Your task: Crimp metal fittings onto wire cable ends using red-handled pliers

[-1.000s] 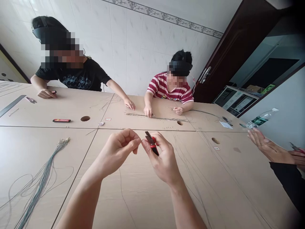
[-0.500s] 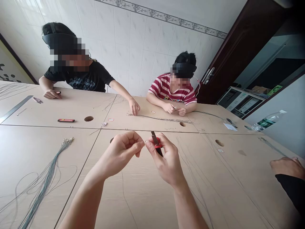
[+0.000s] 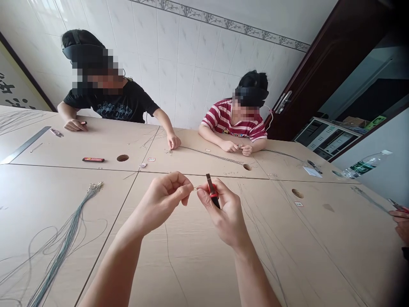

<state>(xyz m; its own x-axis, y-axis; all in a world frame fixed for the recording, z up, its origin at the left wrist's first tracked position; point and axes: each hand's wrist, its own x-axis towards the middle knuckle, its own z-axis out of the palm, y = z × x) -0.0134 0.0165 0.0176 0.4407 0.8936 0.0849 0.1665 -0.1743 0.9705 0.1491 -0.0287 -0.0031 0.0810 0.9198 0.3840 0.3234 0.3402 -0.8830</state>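
My left hand is closed in a pinch on the end of a thin wire, which trails below it across the table. A tiny bit of the wire shows between my two hands' fingertips; its exact form is too small to tell. My right hand is closed around a small tool with a dark flat metal end and red and black parts. Its thumb and fingertip meet close to the left fingertips. To the left lies a bundle of grey-green wires with small metallic ends.
Two people sit across the table, one reaching to a wire bundle. Another person's hand holds red-handled pliers at right. A red and black object, steel ruler, water bottle and table holes are around.
My fingertips have moved slightly apart, with more of the wire showing between them. Across the table, a co-worker's reaching hand has shifted left. Red-handled pliers now show at the right edge.
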